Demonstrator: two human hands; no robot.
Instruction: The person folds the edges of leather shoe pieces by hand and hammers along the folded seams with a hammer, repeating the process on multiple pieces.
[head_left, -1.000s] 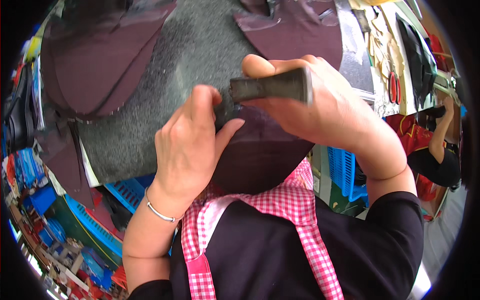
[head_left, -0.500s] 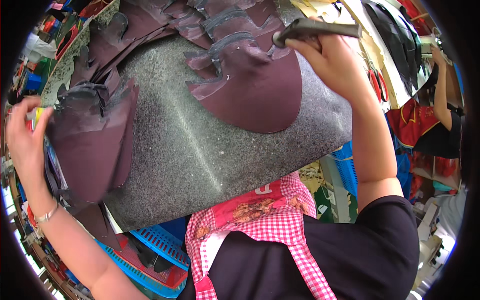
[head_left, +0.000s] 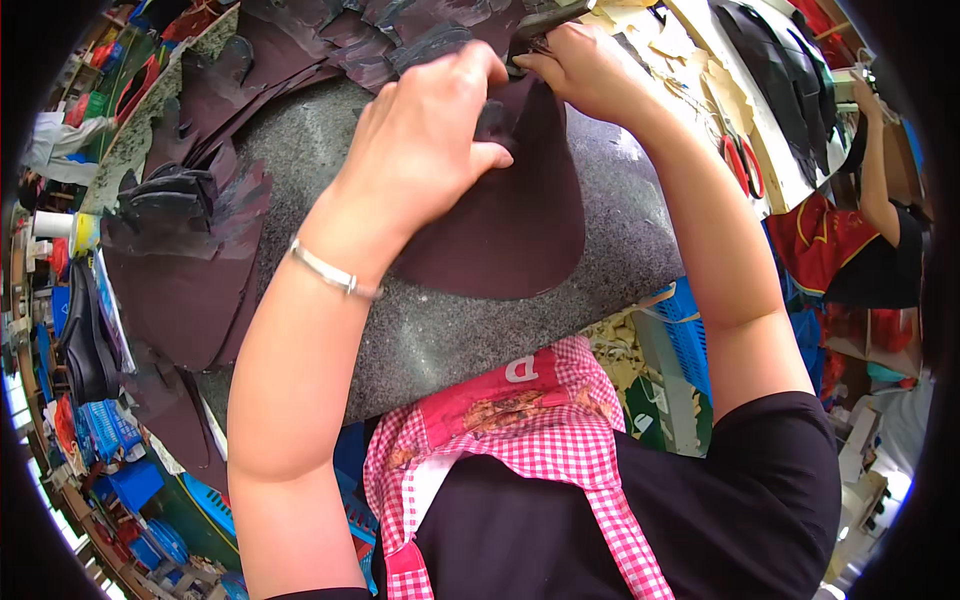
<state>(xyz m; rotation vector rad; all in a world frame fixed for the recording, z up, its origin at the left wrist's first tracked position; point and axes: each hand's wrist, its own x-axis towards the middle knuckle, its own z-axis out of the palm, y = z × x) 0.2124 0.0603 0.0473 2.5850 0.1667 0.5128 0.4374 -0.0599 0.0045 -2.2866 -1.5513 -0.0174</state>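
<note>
Speckled grey slab [head_left: 420,350] fills the work area under both hands, with crowded shelves and bins beyond it to the left. Well off to the right of the right hand, another person in a red apron [head_left: 830,250] has one arm raised.

The left hand [head_left: 425,135] is bent over the dark maroon piece [head_left: 500,240], thumb and forefinger standing apart in a loose curve with the thumb tip over it. The other fingertips are hidden, so I cannot tell whether it has hold of the piece. That piece lies just below the two hands, its rounded end toward the body and its upper end between them. A silver bracelet [head_left: 325,270] circles the left wrist.

The right hand [head_left: 600,75] is folded around a dark tool [head_left: 548,22], which sticks out above its knuckles. Its fingertips sit by the upper end of the piece; whether they pinch it too, I cannot tell.

Beyond the left hand spreads a heap of similar pieces [head_left: 300,60], and a small stack [head_left: 175,300] lies to its left. Scissors with red handles [head_left: 742,165] and cream scraps [head_left: 700,80] lie to the right of the right hand; a blue basket [head_left: 686,340] is below its forearm.
</note>
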